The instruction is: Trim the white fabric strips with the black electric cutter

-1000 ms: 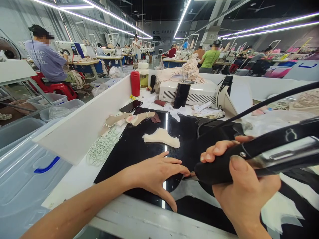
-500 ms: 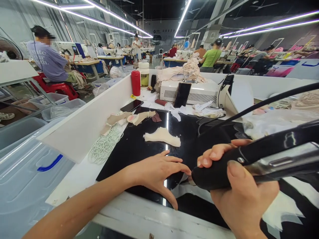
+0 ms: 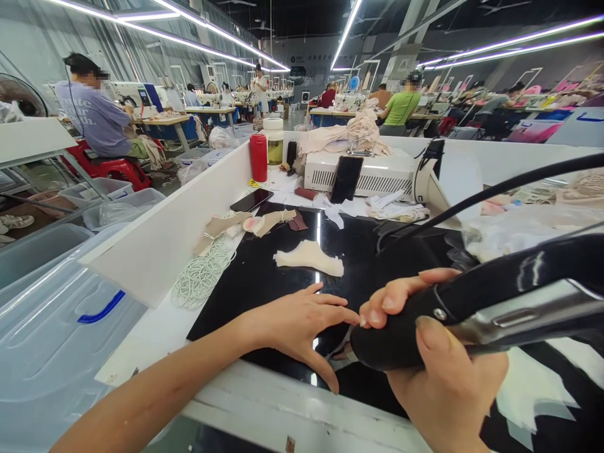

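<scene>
My right hand is wrapped round the thick grip of a black corded hand tool with a long metal strip along its side. I cannot tell its exact kind, and its working end is mostly hidden under the grip. My left hand lies with fingers and thumb spread on the shiny black board, its fingertips close to the tool's front. A thin, pale edge of material shows between the two hands, mostly covered. Beyond my left hand lies a cream fabric piece.
White cut pieces lie at the right. Pale cord loops and beige scraps sit at the left. Behind are a phone, a red bottle and a white slotted machine. The tool's black cable arches across the right.
My right hand and the black tool have moved left, closer to my left hand, covering more of the pale material. My left hand stays spread in nearly the same place.
</scene>
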Demonstrator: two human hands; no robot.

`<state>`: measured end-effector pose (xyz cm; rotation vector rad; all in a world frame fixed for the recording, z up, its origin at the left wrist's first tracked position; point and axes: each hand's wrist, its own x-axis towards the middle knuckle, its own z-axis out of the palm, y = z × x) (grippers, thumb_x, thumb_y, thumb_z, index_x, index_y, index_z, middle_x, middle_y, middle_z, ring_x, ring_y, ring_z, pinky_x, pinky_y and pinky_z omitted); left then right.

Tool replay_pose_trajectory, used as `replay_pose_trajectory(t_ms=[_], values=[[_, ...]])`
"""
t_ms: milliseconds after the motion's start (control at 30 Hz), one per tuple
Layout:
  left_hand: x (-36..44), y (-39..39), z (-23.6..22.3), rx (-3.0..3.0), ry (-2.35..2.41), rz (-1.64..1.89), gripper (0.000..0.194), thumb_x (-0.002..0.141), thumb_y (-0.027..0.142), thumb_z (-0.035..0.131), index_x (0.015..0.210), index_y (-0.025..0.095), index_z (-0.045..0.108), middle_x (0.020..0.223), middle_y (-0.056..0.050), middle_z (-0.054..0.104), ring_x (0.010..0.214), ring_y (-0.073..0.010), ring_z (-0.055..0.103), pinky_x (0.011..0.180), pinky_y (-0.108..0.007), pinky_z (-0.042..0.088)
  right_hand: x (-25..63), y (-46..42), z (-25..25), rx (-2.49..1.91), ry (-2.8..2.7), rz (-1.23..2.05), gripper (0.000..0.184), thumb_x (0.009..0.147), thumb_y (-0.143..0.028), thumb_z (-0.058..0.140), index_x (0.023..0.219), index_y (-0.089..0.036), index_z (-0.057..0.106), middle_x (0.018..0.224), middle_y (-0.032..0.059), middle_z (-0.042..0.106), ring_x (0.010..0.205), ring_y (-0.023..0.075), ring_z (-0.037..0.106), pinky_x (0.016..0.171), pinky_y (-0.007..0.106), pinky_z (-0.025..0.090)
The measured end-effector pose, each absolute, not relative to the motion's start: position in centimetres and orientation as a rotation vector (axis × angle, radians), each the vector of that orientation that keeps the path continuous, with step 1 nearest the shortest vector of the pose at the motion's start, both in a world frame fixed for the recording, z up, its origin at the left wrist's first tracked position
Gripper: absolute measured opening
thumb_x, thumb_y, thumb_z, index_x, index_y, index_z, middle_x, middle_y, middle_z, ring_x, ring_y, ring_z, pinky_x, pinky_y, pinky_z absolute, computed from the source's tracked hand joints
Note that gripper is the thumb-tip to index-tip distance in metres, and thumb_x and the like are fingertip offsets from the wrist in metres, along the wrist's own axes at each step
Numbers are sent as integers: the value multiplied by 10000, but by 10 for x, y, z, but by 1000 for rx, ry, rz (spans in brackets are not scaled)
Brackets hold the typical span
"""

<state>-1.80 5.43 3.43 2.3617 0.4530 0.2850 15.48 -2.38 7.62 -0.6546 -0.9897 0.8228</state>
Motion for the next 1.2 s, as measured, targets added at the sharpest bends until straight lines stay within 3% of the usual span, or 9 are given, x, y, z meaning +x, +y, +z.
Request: replay_pose_trajectory(t_ms=[167, 367, 467, 733, 800, 900, 933, 1067, 1200], values=[[-22, 54, 30, 2341, 470, 305, 860, 835, 531, 1038, 1563, 292, 647, 1690, -136, 646, 1688, -396, 478, 1435, -732, 123, 163, -19, 86, -640, -932, 790, 421, 802, -441, 1038, 1086, -287, 768, 765, -43, 728, 616, 147, 660, 581, 277, 636], [-32, 54, 28, 2412, 438, 361, 208, 999, 385, 926, 1115, 273, 795, 1750, -95, 594, 1686, -378, 480, 1428, -716, 207, 184, -9, 98, -708, -873, 645, 455, 718, -413, 1062, 1034, -270, 766, 728, -46, 737, 574, 167, 668, 542, 299, 640], [-39, 57, 30, 2491, 424, 357, 74, 1070, 314, 843, 1032, 260, 810, 1721, -83, 627, 1672, -366, 502, 1438, -686, 219, 193, -6, 98, -748, -843, 592, 402, 704, -326, 1016, 1007, -269, 760, 709, -54, 728, 564, 165, 661, 538, 299, 632], [-51, 67, 31, 2824, 811, 636, 224, 1129, 98, 630, 1096, 228, 808, 1613, -111, 700, 1585, -357, 584, 1394, -709, 336, 195, -7, 90, -788, -819, 601, 386, 747, -352, 988, 1035, -272, 744, 747, -53, 729, 603, 164, 674, 573, 296, 627], [-48, 62, 29, 2803, 886, 772, 242, 1145, 97, 585, 1154, 207, 800, 1505, -135, 748, 1463, -318, 675, 1354, -645, 436, 193, -8, 87, -771, -844, 609, 400, 784, -390, 1000, 1068, -277, 742, 769, -53, 732, 616, 162, 681, 589, 300, 632], [-37, 47, 27, 2646, 803, 821, 140, 1136, 257, 712, 1233, 210, 800, 1340, -118, 792, 1285, -270, 744, 1199, -465, 604, 189, -12, 82, -754, -888, 614, 413, 838, -440, 999, 1116, -287, 734, 807, -55, 731, 639, 159, 690, 621, 312, 635], [-33, 42, 26, 2595, 768, 791, 194, 1110, 316, 771, 1271, 212, 800, 1334, -119, 792, 1273, -272, 745, 1171, -444, 620, 188, -13, 80, -756, -904, 619, 412, 856, -449, 993, 1131, -290, 730, 822, -53, 733, 651, 161, 695, 630, 317, 632], [-19, 24, 24, 2464, 681, 609, 561, 983, 516, 923, 1424, 202, 776, 1439, -156, 754, 1346, -323, 706, 1204, -481, 594, 185, -18, 75, -765, -948, 649, 395, 912, -434, 966, 1178, -301, 707, 862, -48, 743, 675, 170, 704, 629, 329, 612], [-13, 19, 21, 2421, 684, 474, 674, 943, 584, 944, 1489, 235, 758, 1516, -159, 720, 1400, -362, 667, 1260, -549, 535, 185, -19, 72, -766, -959, 629, 380, 929, -417, 954, 1189, -295, 705, 857, -48, 741, 668, 170, 701, 615, 328, 614]])
